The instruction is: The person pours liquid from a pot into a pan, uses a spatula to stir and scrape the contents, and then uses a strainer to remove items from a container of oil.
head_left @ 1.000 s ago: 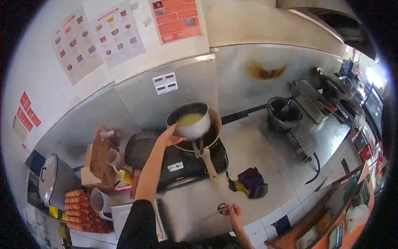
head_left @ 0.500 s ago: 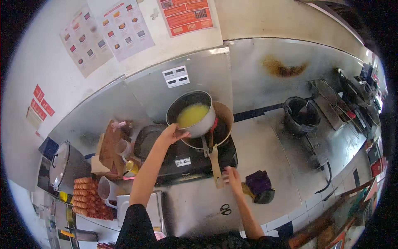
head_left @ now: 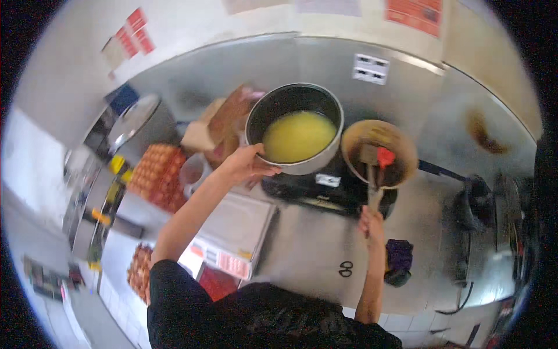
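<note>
My left hand (head_left: 249,163) grips the near-left rim of a grey pot (head_left: 301,167) with a dark lining. Yellow liquid (head_left: 299,136) lies in it, and the pot is held up over a black stove (head_left: 314,195). To its right is a brown pan (head_left: 408,142) with dark contents. A grey spatula-like tool (head_left: 369,154) and a red-headed utensil (head_left: 385,156) lean inside the pan. My right hand (head_left: 372,224) is closed round the pan's handle (head_left: 375,200), where the utensil handles also run; blur hides whether it grips those too.
Black scissors (head_left: 346,269) and a dark purple cloth (head_left: 399,254) lie on the steel counter. At left are stacked egg trays (head_left: 157,177), a clear jug (head_left: 193,173), a lidded pot (head_left: 142,125) and a scale (head_left: 232,218). A black wok-like vessel (head_left: 476,200) stands at right.
The pot has moved left, away from above the pan, and sits more level. My right hand, beside the pan's handle before, has closed round it. The view has swung left.
</note>
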The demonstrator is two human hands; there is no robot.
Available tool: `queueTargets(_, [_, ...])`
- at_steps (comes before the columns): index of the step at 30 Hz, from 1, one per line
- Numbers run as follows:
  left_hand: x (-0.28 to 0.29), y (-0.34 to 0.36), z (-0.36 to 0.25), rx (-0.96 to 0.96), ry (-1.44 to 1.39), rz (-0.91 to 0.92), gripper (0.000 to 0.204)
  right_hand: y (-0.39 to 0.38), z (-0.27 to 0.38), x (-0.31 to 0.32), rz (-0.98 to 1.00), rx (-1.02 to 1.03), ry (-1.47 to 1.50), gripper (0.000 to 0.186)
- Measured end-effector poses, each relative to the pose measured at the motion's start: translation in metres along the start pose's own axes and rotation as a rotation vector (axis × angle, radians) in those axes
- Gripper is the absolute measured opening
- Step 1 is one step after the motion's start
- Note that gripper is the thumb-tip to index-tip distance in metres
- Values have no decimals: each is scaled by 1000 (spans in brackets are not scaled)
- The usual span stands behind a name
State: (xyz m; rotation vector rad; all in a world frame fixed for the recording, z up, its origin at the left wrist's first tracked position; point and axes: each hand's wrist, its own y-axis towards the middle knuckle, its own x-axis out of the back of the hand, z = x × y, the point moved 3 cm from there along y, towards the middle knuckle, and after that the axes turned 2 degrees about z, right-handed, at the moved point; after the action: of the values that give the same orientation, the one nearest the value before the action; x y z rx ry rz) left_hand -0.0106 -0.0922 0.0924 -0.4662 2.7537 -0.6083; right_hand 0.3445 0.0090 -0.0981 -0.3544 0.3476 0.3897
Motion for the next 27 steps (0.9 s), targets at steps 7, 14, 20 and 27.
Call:
queueTargets(7, [110,-134,60,-54,-110,-129,39,-70,-24,-21,-42,-9,4,24])
queueTargets(14, [207,-201,139,-61,-50,-261,44,-150,-57,-22,-244,-12,67,20])
queueTargets(20, [278,-198,221,-12,-217,-345,39,-202,-84,-39,-261,-26,117,16])
queueTargets(27, [309,-163,277,-318,249,-226,40,-265,-110,-31,-262,70,119,15])
